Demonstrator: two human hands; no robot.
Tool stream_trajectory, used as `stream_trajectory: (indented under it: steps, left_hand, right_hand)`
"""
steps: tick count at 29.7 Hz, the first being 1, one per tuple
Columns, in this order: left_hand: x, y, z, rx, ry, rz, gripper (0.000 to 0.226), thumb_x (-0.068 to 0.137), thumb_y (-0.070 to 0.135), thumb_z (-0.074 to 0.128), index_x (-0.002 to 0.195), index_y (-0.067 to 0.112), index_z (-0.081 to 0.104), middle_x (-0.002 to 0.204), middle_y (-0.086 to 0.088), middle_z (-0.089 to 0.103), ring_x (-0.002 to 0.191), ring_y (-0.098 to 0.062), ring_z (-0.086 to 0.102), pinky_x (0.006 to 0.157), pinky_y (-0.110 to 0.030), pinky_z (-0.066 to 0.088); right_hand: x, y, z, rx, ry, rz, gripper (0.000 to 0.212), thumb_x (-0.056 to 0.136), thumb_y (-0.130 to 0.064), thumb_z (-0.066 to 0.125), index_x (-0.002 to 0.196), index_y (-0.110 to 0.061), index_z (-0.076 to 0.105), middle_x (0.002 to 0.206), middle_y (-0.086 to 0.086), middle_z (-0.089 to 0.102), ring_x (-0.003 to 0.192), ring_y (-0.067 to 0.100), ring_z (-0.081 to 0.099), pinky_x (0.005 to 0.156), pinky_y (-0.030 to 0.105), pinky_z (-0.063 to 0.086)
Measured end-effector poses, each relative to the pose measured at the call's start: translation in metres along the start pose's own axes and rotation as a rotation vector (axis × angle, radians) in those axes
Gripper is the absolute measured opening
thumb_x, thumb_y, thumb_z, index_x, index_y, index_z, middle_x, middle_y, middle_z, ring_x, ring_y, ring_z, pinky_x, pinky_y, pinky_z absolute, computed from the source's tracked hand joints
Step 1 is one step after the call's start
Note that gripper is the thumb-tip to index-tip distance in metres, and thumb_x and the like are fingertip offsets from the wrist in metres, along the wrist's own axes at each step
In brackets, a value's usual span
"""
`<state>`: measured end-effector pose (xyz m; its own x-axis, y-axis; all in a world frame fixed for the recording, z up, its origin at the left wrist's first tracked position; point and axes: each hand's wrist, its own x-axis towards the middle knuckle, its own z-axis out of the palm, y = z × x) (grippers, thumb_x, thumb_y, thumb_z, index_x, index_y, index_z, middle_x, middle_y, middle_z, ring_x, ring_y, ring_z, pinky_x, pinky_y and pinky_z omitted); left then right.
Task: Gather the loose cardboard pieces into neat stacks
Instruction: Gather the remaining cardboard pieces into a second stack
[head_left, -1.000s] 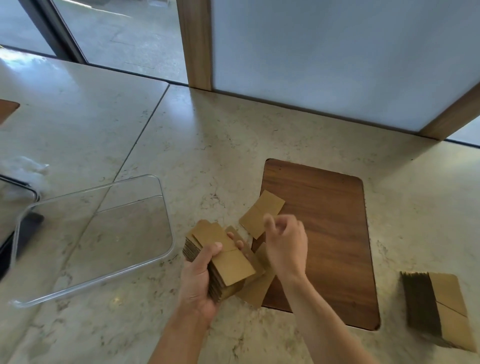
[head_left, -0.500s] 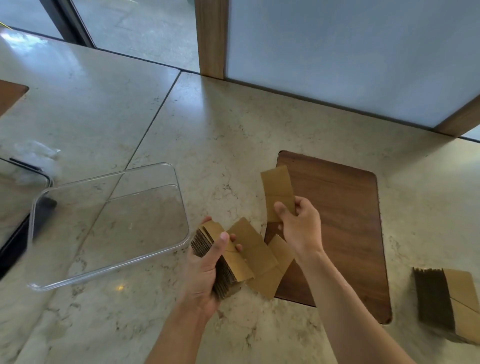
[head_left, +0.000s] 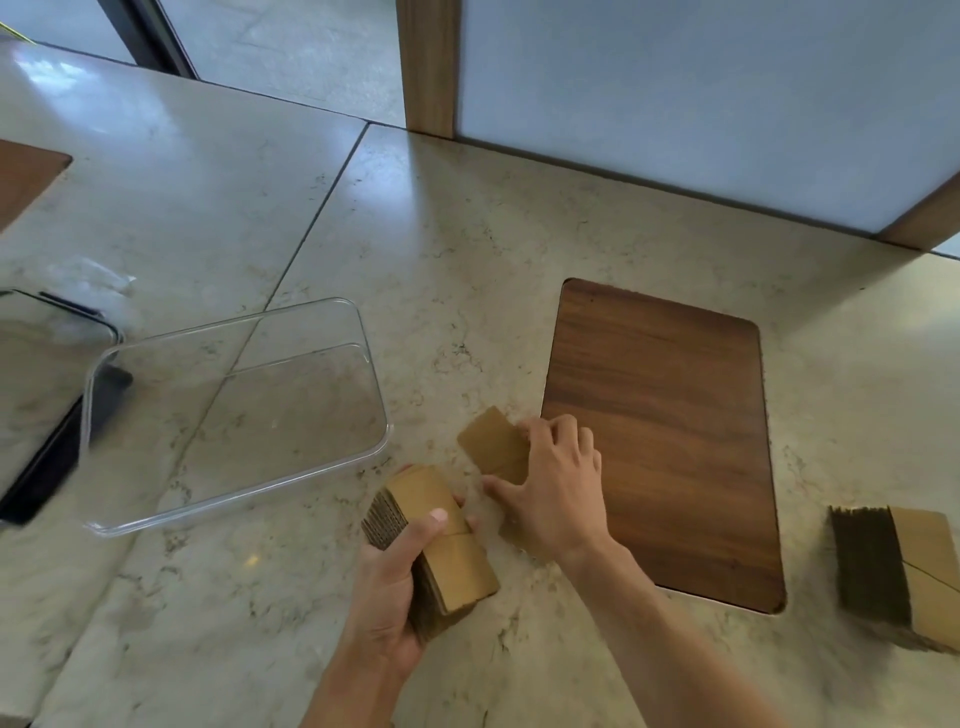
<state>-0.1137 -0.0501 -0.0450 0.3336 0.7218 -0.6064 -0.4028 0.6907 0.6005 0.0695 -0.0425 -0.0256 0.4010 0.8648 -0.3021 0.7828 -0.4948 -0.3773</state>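
1. Cardboard piece (head_left: 493, 447) lifted high half a second ago, now lowered onto the loose pieces (head_left: 511, 527) on the marble table (head_left: 467, 260), near its front edge, beside the wooden inlay (head_left: 660, 431).
2. Right hand (head_left: 553, 493) spread flat, fingers (head_left: 561, 436) apart, pressing and raking them together: nearly ready to join the stack.
3. Left hand (head_left: 400, 587) clamped on held stack (head_left: 431, 540); brown, corrugated edges, fairly square.
4. Finished stack (head_left: 898, 571) well apart, toward the right edge.

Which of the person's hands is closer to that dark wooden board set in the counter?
Right. The right hand lies at the wooden board's left edge, on loose cardboard pieces. The left hand is further left, holding a cardboard stack.
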Motion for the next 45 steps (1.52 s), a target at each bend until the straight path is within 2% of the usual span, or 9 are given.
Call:
stream_trajectory:
  steps: [8, 15, 18, 21, 25, 29, 32, 38, 45]
  left_hand:
    - [-0.01, 0.009, 0.006, 0.025, 0.06, -0.021, 0.063, 0.048, 0.046, 0.104, 0.103, 0.022, 0.084, 0.109, -0.023, 0.08, 0.087, -0.033, 0.079, 0.072, -0.053, 0.064]
    - [-0.02, 0.015, 0.03, 0.008, 0.022, -0.075, 0.066, 0.074, 0.046, 0.089, 0.124, 0.006, 0.073, 0.111, -0.026, 0.078, 0.081, -0.036, 0.079, 0.058, -0.045, 0.064]
    - [-0.017, 0.009, 0.036, 0.033, -0.022, -0.115, 0.062, 0.075, 0.037, 0.093, 0.128, 0.009, 0.073, 0.117, -0.029, 0.076, 0.092, -0.042, 0.079, 0.063, -0.046, 0.064]
    - [-0.013, -0.001, 0.037, 0.068, -0.077, -0.155, 0.065, 0.06, 0.028, 0.09, 0.122, 0.011, 0.076, 0.111, -0.026, 0.078, 0.091, -0.039, 0.079, 0.067, -0.048, 0.063]
    - [-0.009, -0.009, 0.027, 0.051, -0.052, -0.133, 0.06, 0.056, 0.027, 0.08, 0.115, 0.014, 0.079, 0.104, -0.02, 0.079, 0.083, -0.03, 0.077, 0.064, -0.047, 0.062]
    - [-0.006, -0.007, 0.02, 0.063, 0.062, -0.099, 0.08, 0.051, 0.029, 0.084, 0.128, 0.014, 0.068, 0.115, -0.026, 0.076, 0.093, -0.035, 0.076, 0.068, -0.049, 0.062]
    - [-0.006, -0.004, 0.016, 0.09, 0.122, -0.091, 0.083, 0.046, 0.031, 0.087, 0.126, 0.018, 0.068, 0.123, -0.029, 0.073, 0.096, -0.041, 0.074, 0.071, -0.058, 0.061]
    - [-0.003, 0.002, 0.018, 0.056, 0.157, -0.062, 0.057, 0.047, 0.028, 0.089, 0.103, 0.026, 0.077, 0.114, -0.029, 0.076, 0.086, -0.041, 0.077, 0.073, -0.07, 0.058]
    - [0.0, 0.0, 0.046, 0.074, 0.029, -0.053, 0.047, 0.068, 0.02, 0.079, 0.115, 0.027, 0.078, 0.102, -0.019, 0.082, 0.084, -0.036, 0.08, 0.069, -0.056, 0.063]
  right_hand:
    - [0.002, 0.018, -0.025, 1.017, 0.079, 0.327, 0.022, 0.092, -0.023, 0.079, 0.11, -0.024, 0.066, 0.1, -0.001, 0.081, 0.082, 0.01, 0.077, 0.063, 0.023, 0.06]
    - [-0.04, -0.004, -0.039, 1.409, -0.159, 0.257, 0.027, 0.105, -0.006, 0.054, 0.127, -0.019, 0.063, 0.106, -0.002, 0.082, 0.096, 0.019, 0.079, 0.08, 0.037, 0.065]
    - [-0.061, -0.021, -0.023, 0.963, -0.101, 0.13, 0.033, 0.106, -0.013, 0.056, 0.137, -0.024, 0.063, 0.119, -0.016, 0.072, 0.107, 0.002, 0.067, 0.091, 0.017, 0.054]
    - [-0.07, -0.006, -0.008, 0.542, -0.048, -0.042, 0.037, 0.107, -0.033, 0.051, 0.142, -0.029, 0.062, 0.126, -0.013, 0.046, 0.12, 0.003, 0.038, 0.112, 0.027, 0.035]
    - [-0.056, 0.034, -0.013, 0.424, 0.222, 0.141, 0.042, 0.102, -0.045, 0.055, 0.137, -0.023, 0.063, 0.123, -0.001, 0.049, 0.123, 0.022, 0.041, 0.107, 0.04, 0.038]
    - [-0.046, 0.048, 0.0, 0.129, 0.032, 0.224, 0.107, 0.078, -0.073, 0.071, 0.161, -0.022, 0.025, 0.143, 0.004, 0.033, 0.131, 0.026, 0.03, 0.113, 0.041, 0.03]
    - [-0.037, 0.057, 0.002, 0.155, 0.04, 0.142, 0.091, 0.068, -0.063, 0.086, 0.141, -0.028, 0.044, 0.132, -0.003, 0.037, 0.124, 0.021, 0.033, 0.107, 0.036, 0.036]
    - [-0.036, 0.076, -0.026, 1.11, 0.108, 0.297, 0.028, 0.093, -0.01, 0.077, 0.106, -0.022, 0.056, 0.1, 0.004, 0.075, 0.085, 0.015, 0.076, 0.061, 0.017, 0.058]
    - [-0.044, 0.07, -0.045, 1.54, 0.044, 0.226, 0.056, 0.07, -0.024, 0.085, 0.118, -0.011, 0.058, 0.103, 0.009, 0.074, 0.093, 0.018, 0.077, 0.072, 0.033, 0.064]
